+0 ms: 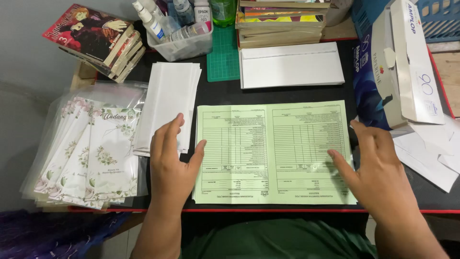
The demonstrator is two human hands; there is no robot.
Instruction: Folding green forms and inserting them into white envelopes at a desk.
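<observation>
Green forms point(273, 153) between left hand point(170, 160), right hand point(378, 168)

A black desk point(218, 93) with red edging stands against a grey wall point(28, 19).

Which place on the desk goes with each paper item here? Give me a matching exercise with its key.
Things:
1. green forms stack
2. floral cards in clear sleeves
3. white envelope stack
4. plain white slips

Places:
A. far left edge of the desk
B. between both hands
C. beyond the left hand
D. behind the forms, beside the green cutting mat

Pairs: 1-B, 2-A, 3-D, 4-C
</observation>
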